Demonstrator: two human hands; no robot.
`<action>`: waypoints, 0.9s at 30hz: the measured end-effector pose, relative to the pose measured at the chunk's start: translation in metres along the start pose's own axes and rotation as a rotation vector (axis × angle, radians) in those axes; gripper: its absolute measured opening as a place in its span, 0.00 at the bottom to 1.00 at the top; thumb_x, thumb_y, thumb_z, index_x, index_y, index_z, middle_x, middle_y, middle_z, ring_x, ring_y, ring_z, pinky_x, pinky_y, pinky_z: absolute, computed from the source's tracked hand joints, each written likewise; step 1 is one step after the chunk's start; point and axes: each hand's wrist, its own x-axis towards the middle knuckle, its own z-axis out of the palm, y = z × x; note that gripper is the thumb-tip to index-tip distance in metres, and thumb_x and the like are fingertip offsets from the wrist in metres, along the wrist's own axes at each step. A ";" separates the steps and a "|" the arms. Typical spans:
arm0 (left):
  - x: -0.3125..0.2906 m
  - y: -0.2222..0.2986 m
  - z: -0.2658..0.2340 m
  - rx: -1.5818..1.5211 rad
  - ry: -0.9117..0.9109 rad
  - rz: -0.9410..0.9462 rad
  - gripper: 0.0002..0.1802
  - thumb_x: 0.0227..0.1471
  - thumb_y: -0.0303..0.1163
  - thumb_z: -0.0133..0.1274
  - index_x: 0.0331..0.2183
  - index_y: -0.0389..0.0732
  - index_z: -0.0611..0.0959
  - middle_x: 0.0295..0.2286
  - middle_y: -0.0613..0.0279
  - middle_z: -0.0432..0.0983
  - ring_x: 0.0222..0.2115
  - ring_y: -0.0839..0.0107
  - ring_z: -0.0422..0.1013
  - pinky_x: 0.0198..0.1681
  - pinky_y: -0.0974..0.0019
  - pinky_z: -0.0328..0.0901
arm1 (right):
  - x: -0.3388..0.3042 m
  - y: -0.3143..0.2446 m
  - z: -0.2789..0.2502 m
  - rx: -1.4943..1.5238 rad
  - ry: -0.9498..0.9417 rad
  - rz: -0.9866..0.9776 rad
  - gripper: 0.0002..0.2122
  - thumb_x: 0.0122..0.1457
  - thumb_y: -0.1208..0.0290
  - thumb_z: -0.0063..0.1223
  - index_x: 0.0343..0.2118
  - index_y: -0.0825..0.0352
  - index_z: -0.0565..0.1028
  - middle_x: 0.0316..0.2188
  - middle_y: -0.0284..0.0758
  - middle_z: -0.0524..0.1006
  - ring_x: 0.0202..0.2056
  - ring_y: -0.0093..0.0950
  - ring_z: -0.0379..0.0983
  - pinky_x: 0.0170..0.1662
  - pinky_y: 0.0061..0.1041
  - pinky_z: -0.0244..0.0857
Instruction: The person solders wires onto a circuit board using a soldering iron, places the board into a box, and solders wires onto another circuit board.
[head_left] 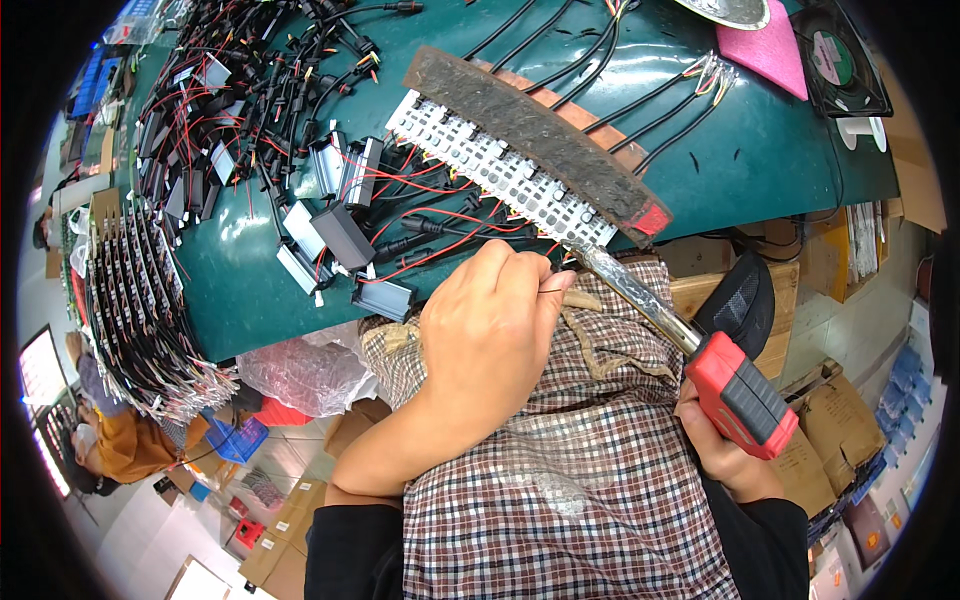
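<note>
Pinching, seemingly, thin wire [550,291] with left hand [485,320] | gripping red-handled tool [742,395] in right hand [722,448] | steady metal shaft [640,298] beside white strip [500,165]

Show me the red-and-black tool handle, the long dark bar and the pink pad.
Red-and-black tool handle [742,397]: head view, middle of its casing.
Long dark bar [537,138]: head view, middle of its upper face.
Pink pad [768,54]: head view, middle of its visible surface.

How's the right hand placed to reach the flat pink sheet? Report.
Likely no: the right hand holds a red-and-black tool handle, and the sheet sits far across the green table.
</note>
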 end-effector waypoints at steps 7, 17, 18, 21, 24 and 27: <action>0.002 0.001 -0.002 -0.046 -0.047 -0.051 0.09 0.56 0.30 0.65 0.29 0.37 0.81 0.24 0.59 0.72 0.22 0.61 0.72 0.25 0.58 0.65 | 0.000 0.001 0.002 0.020 0.003 0.010 0.12 0.51 0.78 0.65 0.39 0.72 0.80 0.34 0.43 0.81 0.33 0.42 0.81 0.37 0.35 0.75; 0.004 0.002 -0.004 -0.060 -0.068 -0.061 0.09 0.56 0.29 0.64 0.29 0.36 0.81 0.24 0.58 0.72 0.22 0.60 0.72 0.26 0.58 0.65 | -0.006 0.003 0.002 0.044 0.013 0.079 0.12 0.51 0.75 0.65 0.39 0.71 0.80 0.33 0.43 0.80 0.31 0.40 0.80 0.35 0.33 0.73; 0.005 0.002 -0.005 -0.060 -0.070 -0.061 0.09 0.56 0.29 0.64 0.29 0.36 0.81 0.24 0.58 0.72 0.22 0.60 0.72 0.26 0.58 0.65 | -0.005 0.002 0.002 0.045 0.024 0.070 0.12 0.51 0.75 0.65 0.39 0.71 0.80 0.32 0.42 0.80 0.31 0.40 0.80 0.34 0.33 0.72; 0.005 0.002 -0.005 -0.063 -0.072 -0.066 0.09 0.56 0.29 0.64 0.29 0.36 0.81 0.24 0.58 0.72 0.22 0.60 0.72 0.26 0.58 0.65 | -0.004 0.002 0.000 0.019 0.007 0.051 0.11 0.52 0.75 0.65 0.38 0.71 0.80 0.31 0.41 0.80 0.30 0.39 0.79 0.34 0.33 0.72; 0.005 0.002 -0.005 -0.070 -0.069 -0.066 0.10 0.56 0.30 0.65 0.28 0.36 0.81 0.23 0.58 0.72 0.22 0.61 0.72 0.26 0.59 0.65 | -0.004 0.001 0.000 0.035 0.003 0.085 0.12 0.52 0.74 0.65 0.38 0.71 0.80 0.31 0.41 0.80 0.29 0.39 0.79 0.33 0.33 0.71; 0.005 0.002 -0.005 -0.071 -0.060 -0.072 0.10 0.56 0.30 0.65 0.28 0.36 0.82 0.23 0.59 0.72 0.22 0.62 0.72 0.25 0.59 0.65 | -0.004 0.001 0.001 0.030 0.018 0.061 0.11 0.52 0.74 0.65 0.38 0.71 0.80 0.31 0.41 0.80 0.29 0.39 0.79 0.33 0.33 0.71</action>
